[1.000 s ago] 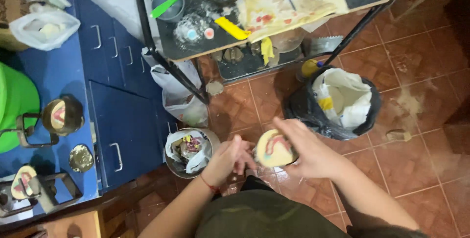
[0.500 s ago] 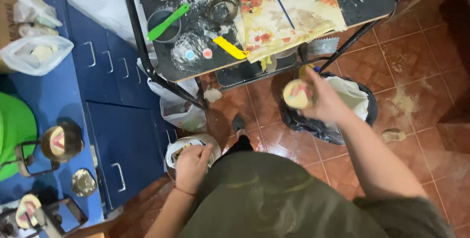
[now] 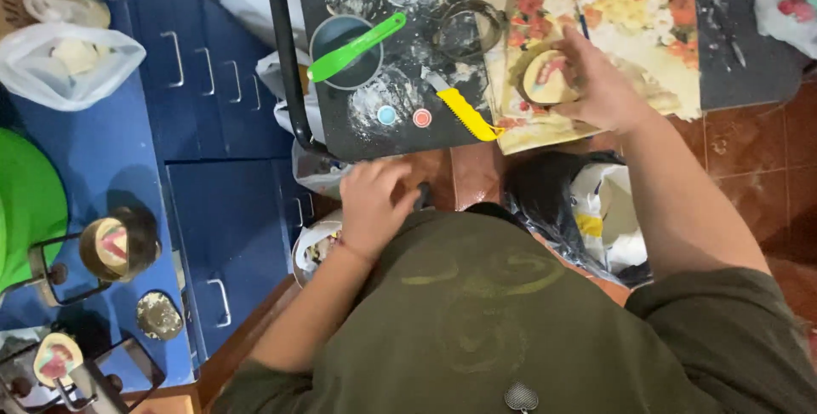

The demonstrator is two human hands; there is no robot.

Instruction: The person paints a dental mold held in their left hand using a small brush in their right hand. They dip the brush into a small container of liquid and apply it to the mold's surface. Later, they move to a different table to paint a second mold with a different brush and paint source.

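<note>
My right hand (image 3: 606, 86) grips a round cream-coloured mould with pink inside (image 3: 546, 78) and holds it on the floral cloth (image 3: 630, 14) that covers part of the dark table (image 3: 400, 116). My left hand (image 3: 380, 203) hangs below the table's front edge with curled fingers, above a small metal bin (image 3: 311, 248); whether it holds anything I cannot tell. A yellow serrated knife (image 3: 466, 112) lies just left of the mould.
A green spatula (image 3: 356, 46) rests across a dark bowl (image 3: 339, 61). A black bag with white lining (image 3: 587, 210) stands on the tiled floor. Left, a blue cabinet (image 3: 94, 176) carries metal flasks (image 3: 115, 248), a white bag (image 3: 72, 61) and a green object (image 3: 25, 201).
My right hand has carried the mould up from near my lap, over the black bag, onto the floral cloth. My left hand rose from the small bin toward the table edge.
</note>
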